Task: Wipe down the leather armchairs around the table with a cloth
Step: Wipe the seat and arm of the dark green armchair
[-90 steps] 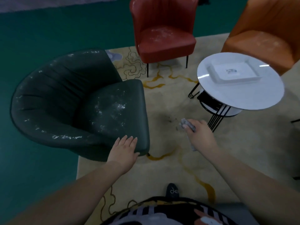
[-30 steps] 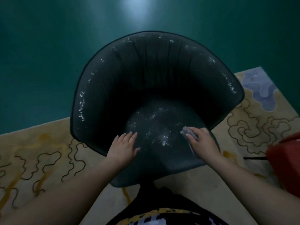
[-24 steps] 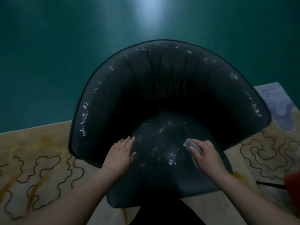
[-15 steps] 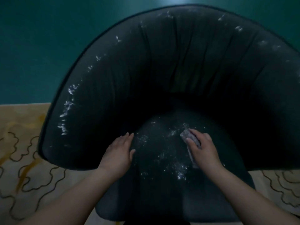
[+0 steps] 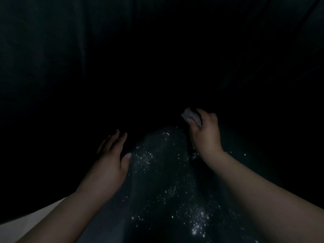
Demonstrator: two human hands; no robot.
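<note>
The dark green leather armchair (image 5: 157, 181) fills almost the whole head view, very dim. Its seat is speckled with white dust down the middle. My right hand (image 5: 206, 135) grips a small grey cloth (image 5: 190, 116) at the back of the seat, near where it meets the backrest. My left hand (image 5: 110, 158) lies with straight fingers on the left side of the seat, holding nothing. The backrest above is nearly black and its detail is lost.
A pale strip of carpet (image 5: 22, 223) shows at the lower left corner beside the chair. Everything else in view is the chair's dark upholstery.
The view has closed in on the chair until it fills the frame and darkens. My right hand has slid the cloth further back on the seat; my left hand stays on the seat's left side.
</note>
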